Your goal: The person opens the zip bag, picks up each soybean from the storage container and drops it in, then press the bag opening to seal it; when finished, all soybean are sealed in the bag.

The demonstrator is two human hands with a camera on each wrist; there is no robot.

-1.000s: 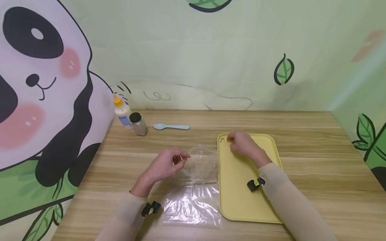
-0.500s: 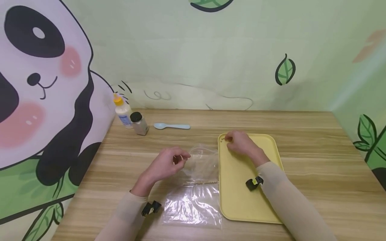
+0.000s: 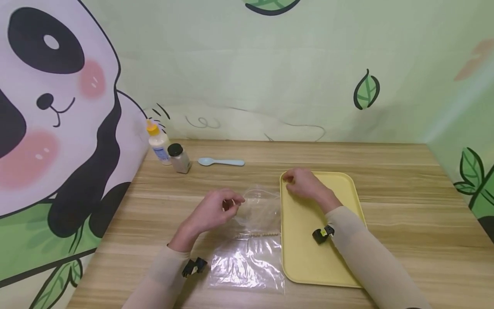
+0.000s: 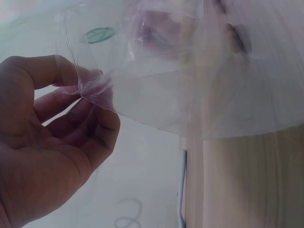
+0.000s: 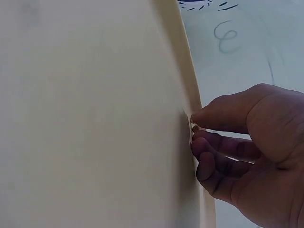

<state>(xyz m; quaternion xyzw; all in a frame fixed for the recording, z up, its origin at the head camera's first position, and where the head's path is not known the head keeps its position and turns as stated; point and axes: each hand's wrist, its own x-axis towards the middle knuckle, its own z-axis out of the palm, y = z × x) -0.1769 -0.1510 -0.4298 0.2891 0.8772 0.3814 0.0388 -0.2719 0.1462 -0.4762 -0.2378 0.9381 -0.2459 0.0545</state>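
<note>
My left hand (image 3: 217,211) pinches the upper edge of a clear plastic bag (image 3: 247,264) between thumb and fingers. In the left wrist view the raised film of the bag (image 4: 156,99) spreads away from the fingertips. A row of small tan bean-like pieces (image 3: 264,234) lies in the bag's fold. Over the far left corner of a yellow tray (image 3: 320,262), my right hand (image 3: 305,184) has its fingers curled. In the right wrist view a tiny tan bean-like piece (image 5: 195,128) sits between thumb and finger, with others partly hidden by the fingertips.
At the back left stand a white bottle with a yellow cap (image 3: 159,143) and a small jar with a black lid (image 3: 179,159). A pale blue spoon (image 3: 221,162) lies to their right. The wall rises behind the table's far edge.
My right hand has shifted slightly left, farther into the tray corner, and now covers most of the small tan pieces there. The left hand holds the bag as before.
</note>
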